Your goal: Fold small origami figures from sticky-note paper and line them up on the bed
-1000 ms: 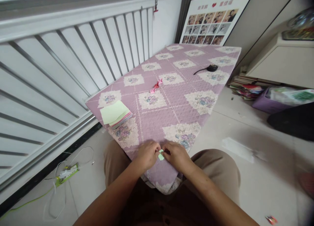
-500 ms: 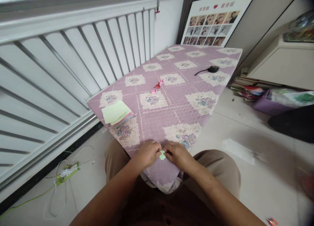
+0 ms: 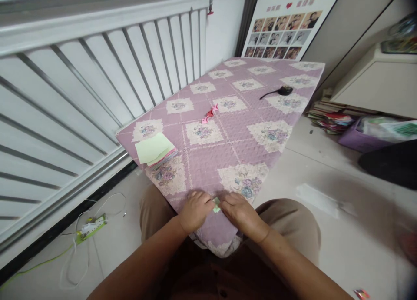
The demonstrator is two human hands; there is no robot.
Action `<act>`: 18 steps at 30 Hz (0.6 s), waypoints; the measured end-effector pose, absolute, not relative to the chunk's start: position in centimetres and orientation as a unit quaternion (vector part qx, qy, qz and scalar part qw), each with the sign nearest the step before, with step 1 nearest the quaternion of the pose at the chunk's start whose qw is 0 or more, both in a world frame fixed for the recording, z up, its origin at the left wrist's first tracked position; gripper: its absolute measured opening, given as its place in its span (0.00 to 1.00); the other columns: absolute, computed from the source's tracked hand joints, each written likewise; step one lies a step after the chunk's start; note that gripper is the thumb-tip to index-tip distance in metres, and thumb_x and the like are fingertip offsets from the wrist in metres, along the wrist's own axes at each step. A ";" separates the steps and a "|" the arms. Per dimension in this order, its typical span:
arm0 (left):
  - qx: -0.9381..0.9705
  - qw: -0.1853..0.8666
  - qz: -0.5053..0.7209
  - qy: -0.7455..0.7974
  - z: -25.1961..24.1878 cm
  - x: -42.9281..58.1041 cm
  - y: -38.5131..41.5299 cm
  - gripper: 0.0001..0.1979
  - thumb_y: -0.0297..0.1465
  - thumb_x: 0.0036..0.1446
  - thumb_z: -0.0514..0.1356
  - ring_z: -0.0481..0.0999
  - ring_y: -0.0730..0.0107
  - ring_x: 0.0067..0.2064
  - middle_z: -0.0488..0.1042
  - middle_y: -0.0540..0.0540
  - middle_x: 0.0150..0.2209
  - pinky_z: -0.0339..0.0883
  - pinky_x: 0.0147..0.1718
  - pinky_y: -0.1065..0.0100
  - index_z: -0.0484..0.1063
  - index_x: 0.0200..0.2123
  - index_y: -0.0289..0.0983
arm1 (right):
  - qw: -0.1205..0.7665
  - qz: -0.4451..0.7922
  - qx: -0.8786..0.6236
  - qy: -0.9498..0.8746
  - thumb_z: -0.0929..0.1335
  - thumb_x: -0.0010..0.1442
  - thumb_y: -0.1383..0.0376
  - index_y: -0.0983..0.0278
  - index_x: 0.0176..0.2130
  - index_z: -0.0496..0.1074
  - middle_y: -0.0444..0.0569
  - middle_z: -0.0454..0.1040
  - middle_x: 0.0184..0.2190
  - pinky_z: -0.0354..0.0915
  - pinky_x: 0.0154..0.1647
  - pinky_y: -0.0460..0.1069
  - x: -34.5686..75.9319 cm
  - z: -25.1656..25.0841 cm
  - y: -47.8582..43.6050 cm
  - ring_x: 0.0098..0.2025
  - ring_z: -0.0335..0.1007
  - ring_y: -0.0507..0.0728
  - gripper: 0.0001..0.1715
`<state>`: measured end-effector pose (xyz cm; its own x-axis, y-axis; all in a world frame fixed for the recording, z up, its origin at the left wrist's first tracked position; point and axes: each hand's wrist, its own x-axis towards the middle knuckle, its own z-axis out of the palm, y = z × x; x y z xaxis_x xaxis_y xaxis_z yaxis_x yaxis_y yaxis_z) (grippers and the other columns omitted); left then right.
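A small folded piece of light green paper lies at the near corner of the table, between my two hands. My left hand has its fingers closed on the paper's left side. From the other side, my right hand pinches its right edge, the fingers bent and pressed down. Parts of the paper are hidden under the fingertips. Left of the hands rests a stack of coloured paper sheets with a light green sheet on top. Farther up sit several small folded pink and red paper pieces in a row.
A purple flowered cloth covers the table. A black round object with a thin tail lies at the far right. A white radiator runs along the left side, and a power strip is on the floor.
Both hands have shifted slightly around the green paper, with the right fingers now lying flatter over its edge. The stack and the pink and red pieces stay in place.
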<state>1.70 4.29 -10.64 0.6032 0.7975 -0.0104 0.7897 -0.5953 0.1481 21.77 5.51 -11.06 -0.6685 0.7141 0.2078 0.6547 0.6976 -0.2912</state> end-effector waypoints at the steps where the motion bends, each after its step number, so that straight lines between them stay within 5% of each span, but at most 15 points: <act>1: 0.896 0.065 0.028 0.439 -10.6 1.5 4.2 0.10 0.31 0.65 0.51 0.65 0.64 0.41 0.70 0.47 0.39 0.57 0.42 0.62 0.72 0.37 0.40 | 0.151 0.094 -0.376 -0.909 0.60 0.66 0.66 0.61 0.32 0.72 0.47 0.70 0.30 0.58 0.39 0.50 21.9 -11.1 5.4 0.35 0.63 0.55 0.14; 13: 0.915 0.038 0.045 0.399 -9.6 0.7 2.8 0.15 0.32 0.67 0.47 0.67 0.64 0.42 0.72 0.46 0.42 0.56 0.40 0.61 0.65 0.53 0.44 | 0.161 0.079 -0.384 -0.906 0.62 0.63 0.71 0.60 0.52 0.69 0.51 0.73 0.45 0.56 0.53 0.57 22.4 -11.2 2.7 0.48 0.64 0.60 0.18; 18: 0.915 0.015 0.040 0.401 -9.5 1.2 2.2 0.14 0.30 0.67 0.48 0.67 0.62 0.42 0.72 0.43 0.44 0.55 0.39 0.60 0.65 0.53 0.41 | 0.165 0.114 -0.437 -0.877 0.64 0.61 0.70 0.59 0.49 0.71 0.50 0.73 0.45 0.53 0.53 0.58 21.9 -10.4 2.4 0.49 0.64 0.60 0.16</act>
